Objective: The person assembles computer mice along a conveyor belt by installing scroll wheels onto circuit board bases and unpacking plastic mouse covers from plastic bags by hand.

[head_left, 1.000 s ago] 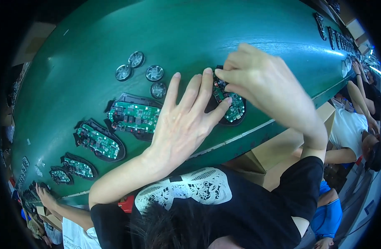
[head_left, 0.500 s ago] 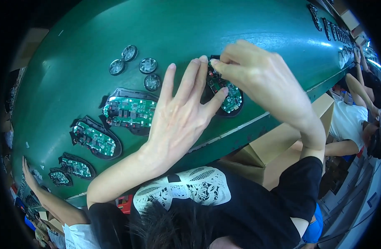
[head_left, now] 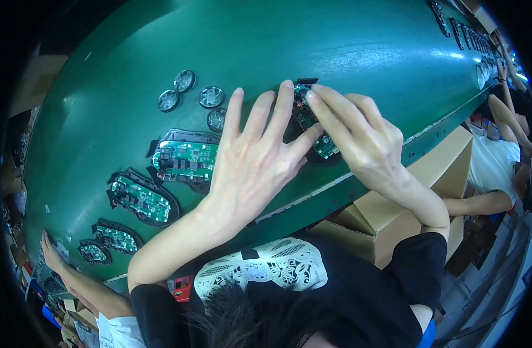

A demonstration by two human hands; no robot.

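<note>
Under my hands lies a black shell with a green circuit board [head_left: 325, 149], looking like the open half of a computer mouse. My left hand [head_left: 256, 145] is spread beside it, fingers stretched, with the thumb across the board and the index fingertip at its upper left edge. My right hand [head_left: 367, 136] comes from the right, thumb and fingers pinched together at the far end of the board. Whatever sits in that pinch is hidden by the fingertips. A similar board in a black shell [head_left: 187, 158] lies left of my left hand, partly covered by it.
Several small black-rimmed wheels [head_left: 211, 97] lie on the green work surface [head_left: 266, 35] beyond my left hand. More shells with boards [head_left: 141, 199] run toward the lower left. An open cardboard box [head_left: 393, 211] stands below the table edge. A co-worker's hand [head_left: 54, 255] rests at far left.
My right hand has lowered and turned, its fingers now stretched down to the board's far end instead of curled above it. My left hand stays nearly in place. The view has shifted slightly.
</note>
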